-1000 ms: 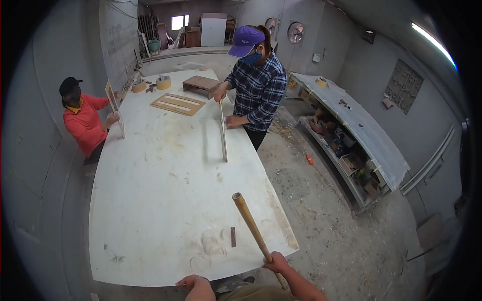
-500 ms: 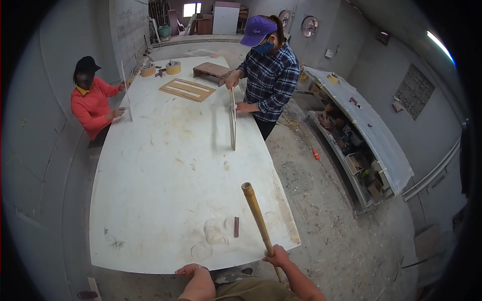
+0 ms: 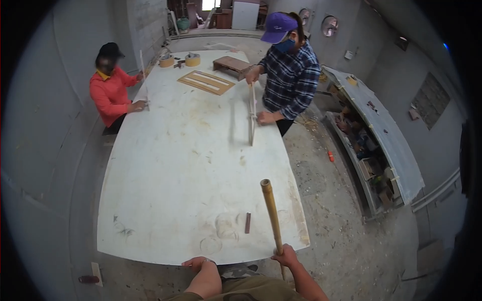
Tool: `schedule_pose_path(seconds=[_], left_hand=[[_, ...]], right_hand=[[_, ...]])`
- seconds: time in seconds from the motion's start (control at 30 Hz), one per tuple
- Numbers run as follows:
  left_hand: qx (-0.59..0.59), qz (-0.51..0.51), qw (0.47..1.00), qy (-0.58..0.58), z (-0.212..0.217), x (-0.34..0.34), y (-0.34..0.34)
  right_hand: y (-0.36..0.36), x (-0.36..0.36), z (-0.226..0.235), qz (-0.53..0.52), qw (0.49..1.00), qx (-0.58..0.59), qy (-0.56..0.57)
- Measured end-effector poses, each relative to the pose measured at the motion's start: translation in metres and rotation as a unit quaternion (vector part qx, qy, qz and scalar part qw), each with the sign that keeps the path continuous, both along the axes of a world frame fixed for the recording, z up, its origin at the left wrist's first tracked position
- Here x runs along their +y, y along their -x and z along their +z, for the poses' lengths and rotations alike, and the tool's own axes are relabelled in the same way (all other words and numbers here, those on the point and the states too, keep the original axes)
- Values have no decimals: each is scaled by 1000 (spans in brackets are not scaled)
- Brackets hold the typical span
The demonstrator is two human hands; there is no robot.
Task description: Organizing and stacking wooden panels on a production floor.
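Note:
My right hand (image 3: 286, 255) is wrapped round a bamboo pole (image 3: 272, 213), a yellow-brown stick with a hollow top end. The pole stands nearly upright, leaning a little left, by the near right part of the large white table (image 3: 175, 165). Its lower end passes down below the tabletop. At the near edge of that table my left hand (image 3: 197, 263) is closed over the rim, its fingers pointing left and partly hidden. A short dark reddish-brown strip (image 3: 248, 223) lies on the tabletop just left of the pole.
Across the table, a person in plaid (image 3: 291, 80) holds a thin panel (image 3: 252, 118) on edge. Another person in a red top (image 3: 111, 95) holds a panel at the left. A slatted frame (image 3: 206, 83), tape rolls (image 3: 193, 59) and a brown wooden piece (image 3: 231, 65) lie farther back. A shelved bench (image 3: 381, 130) stands right.
The view has shifted, so the table and people appear farther right. My right hand still grips the pole, and my left hand stays at the table edge.

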State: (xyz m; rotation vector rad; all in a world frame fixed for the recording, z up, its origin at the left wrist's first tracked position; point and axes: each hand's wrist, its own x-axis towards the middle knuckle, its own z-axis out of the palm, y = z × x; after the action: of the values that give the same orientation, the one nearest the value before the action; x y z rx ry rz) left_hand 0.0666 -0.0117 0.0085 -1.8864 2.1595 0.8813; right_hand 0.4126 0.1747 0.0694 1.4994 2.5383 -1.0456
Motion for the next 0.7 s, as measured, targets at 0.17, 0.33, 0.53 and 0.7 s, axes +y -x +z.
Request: schedule_pose_path(seconds=[0.17,0.33,0.53,0.7], left_hand=[[73,15,997,33,-28,-8,6],[130,7,989,62,-50,-6,4],[193,-19,976,96,-72,-2,-6],[195,-11,979,52,-60,2,-11]], right_hand=[[-2,-2,1,-11,1000,-7,-16],[3,-2,9,-3,1000,-11,-16],[4,0,8,-5,1000,-5,-1],[0,-6,13,-9,1000,0,-26]])
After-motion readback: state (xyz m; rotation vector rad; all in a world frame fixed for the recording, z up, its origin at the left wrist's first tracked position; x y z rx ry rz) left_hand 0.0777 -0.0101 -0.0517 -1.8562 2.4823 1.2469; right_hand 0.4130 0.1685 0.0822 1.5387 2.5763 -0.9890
